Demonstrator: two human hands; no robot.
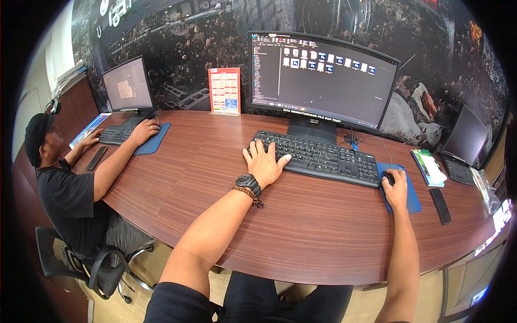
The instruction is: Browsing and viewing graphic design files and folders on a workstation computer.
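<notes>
My left hand [264, 166] rests with spread fingers on the left end of a black keyboard [336, 160], its thumb by the front edge. A watch [249, 183] and a beaded bracelet [252, 195] circle that wrist. To the right of the keyboard, my right hand [397, 191] curls over a black computer mouse [388, 178] on a blue mouse pad [412, 202]. Behind the keyboard stands a curved monitor [323, 89], showing a dark file window with rows of file icons.
At the left, a co-worker [67, 188] sits at another monitor [128, 85], one hand on a mouse. A red and white card stand [224, 91] is beside my monitor. To my right lie a phone [440, 206], booklets [425, 167] and a dark screen [467, 135] with a keyboard.
</notes>
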